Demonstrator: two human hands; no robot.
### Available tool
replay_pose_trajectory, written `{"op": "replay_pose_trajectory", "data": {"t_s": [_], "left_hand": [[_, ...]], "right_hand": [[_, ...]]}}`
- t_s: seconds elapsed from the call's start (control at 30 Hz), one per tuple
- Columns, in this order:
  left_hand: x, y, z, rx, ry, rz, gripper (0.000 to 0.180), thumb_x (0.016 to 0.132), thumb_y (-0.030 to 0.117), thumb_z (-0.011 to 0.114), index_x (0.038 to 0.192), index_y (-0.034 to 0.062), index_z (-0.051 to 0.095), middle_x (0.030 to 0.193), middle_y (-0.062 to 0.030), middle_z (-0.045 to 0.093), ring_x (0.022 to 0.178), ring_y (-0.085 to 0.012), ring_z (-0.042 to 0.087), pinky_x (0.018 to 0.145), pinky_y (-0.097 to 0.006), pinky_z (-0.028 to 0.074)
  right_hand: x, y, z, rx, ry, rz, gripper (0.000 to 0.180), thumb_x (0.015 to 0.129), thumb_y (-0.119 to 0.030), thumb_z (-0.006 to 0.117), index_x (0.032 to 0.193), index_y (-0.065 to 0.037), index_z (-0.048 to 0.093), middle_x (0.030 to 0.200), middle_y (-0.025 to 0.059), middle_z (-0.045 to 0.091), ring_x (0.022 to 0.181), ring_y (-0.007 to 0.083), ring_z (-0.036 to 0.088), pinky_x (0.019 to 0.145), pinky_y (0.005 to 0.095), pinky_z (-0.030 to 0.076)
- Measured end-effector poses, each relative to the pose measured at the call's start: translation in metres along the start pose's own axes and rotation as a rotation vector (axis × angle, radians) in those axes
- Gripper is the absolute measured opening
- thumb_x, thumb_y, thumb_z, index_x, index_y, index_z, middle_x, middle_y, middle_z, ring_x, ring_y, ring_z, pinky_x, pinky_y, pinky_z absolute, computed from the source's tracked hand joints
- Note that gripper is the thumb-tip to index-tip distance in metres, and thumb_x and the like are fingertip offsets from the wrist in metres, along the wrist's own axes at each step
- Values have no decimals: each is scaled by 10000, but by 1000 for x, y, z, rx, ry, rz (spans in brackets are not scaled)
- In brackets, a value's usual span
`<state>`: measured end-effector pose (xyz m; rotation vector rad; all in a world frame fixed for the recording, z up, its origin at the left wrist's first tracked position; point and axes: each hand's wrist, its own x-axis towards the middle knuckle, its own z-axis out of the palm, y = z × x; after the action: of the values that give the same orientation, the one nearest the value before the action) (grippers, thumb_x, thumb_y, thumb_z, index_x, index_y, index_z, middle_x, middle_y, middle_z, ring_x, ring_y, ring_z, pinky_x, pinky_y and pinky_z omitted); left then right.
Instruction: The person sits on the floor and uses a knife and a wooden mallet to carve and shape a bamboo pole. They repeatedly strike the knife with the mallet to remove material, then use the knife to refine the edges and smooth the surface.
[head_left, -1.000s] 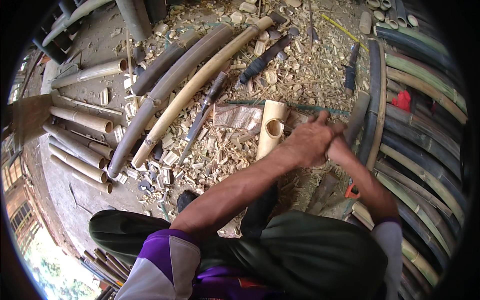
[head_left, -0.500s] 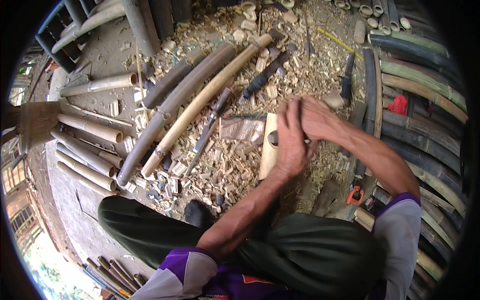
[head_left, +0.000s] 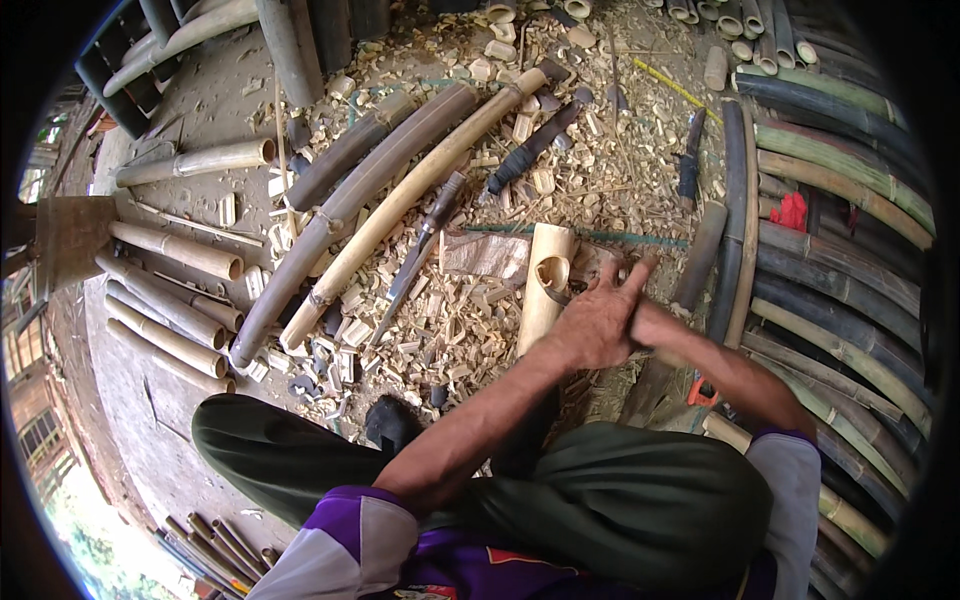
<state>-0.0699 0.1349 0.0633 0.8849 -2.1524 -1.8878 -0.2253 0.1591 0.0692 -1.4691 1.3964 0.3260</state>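
Observation:
A short pale bamboo piece [head_left: 538, 320] with an oval notch cut in its upper part lies across a flat, rough wooden block [head_left: 487, 254]. Just right of the notch is my left hand [head_left: 592, 322], with a couple of fingers stretched up and apart. A thin dark edge shows between the notch and this hand; I cannot make out what it belongs to. My right hand [head_left: 645, 322] meets the left one from the right, its fingers mostly hidden behind it. Left of the block lies a chisel-like tool [head_left: 425, 240] with a dark handle and a long narrow blade.
Wood chips [head_left: 450, 330] cover the ground. Long curved bamboo poles [head_left: 385, 210] lie on the left, and a black-wrapped knife [head_left: 530, 155] lies beyond the block. Bamboo slats [head_left: 850, 270] line the right side. An orange-handled tool [head_left: 702, 392] sits by my right forearm.
Both hands have moved toward me and off the upper part of the bamboo piece. Its notch and top end, partly covered before, now show.

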Motion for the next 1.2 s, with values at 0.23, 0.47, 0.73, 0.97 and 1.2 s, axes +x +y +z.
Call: {"op": "replay_pose_trajectory", "data": {"t_s": [0.23, 0.47, 0.73, 0.97, 1.2], "left_hand": [[-43, 1, -39, 407, 51, 136, 1150, 596, 26, 832, 1613, 189, 321, 1623, -256, 276, 1472, -495, 328, 1206, -553, 372], [-181, -4, -50, 146, 20, -539, 777, 827, 272, 770, 1418, -21, 359, 1162, -282, 620, 995, -488, 682, 839, -528, 571], [-105, 57, -131, 914, -102, -386, 105, 839, 123, 691, 822, 21, 708, 795, -166, 722, 770, -326, 747, 709, -463, 598], [-64, 24, -172, 735, -347, -509, 201, 730, 152, 671, 851, 2, 726, 858, -227, 726, 858, -405, 737, 805, -505, 588], [-133, -15, -17, 226, 41, -778, 338, 805, 189, 703, 1046, -43, 656, 841, -267, 719, 860, -441, 732, 786, -535, 590]], "right_hand": [[33, -63, 91, 1747, 68, 127, 377, 1017, -389, 615, 1270, -112, 591, 1009, 45, 668, 993, 201, 667, 895, 360, 535], [2, -75, 108, 1882, 99, -120, 339, 1104, -394, 480, 1102, -95, 639, 973, 56, 698, 901, 180, 680, 811, 357, 547], [40, -63, 112, 2398, -190, -268, 370, 1112, -303, 481, 1205, 8, 660, 1095, 137, 747, 911, 242, 741, 855, 393, 623], [41, -71, 88, 2418, -66, -227, 348, 1095, -209, 480, 1144, 88, 653, 1041, 204, 742, 932, 280, 741, 871, 401, 630], [34, -20, 71, 1731, -91, 152, 277, 1021, -231, 555, 1006, 20, 671, 894, 160, 736, 700, 269, 735, 598, 421, 638]]}}
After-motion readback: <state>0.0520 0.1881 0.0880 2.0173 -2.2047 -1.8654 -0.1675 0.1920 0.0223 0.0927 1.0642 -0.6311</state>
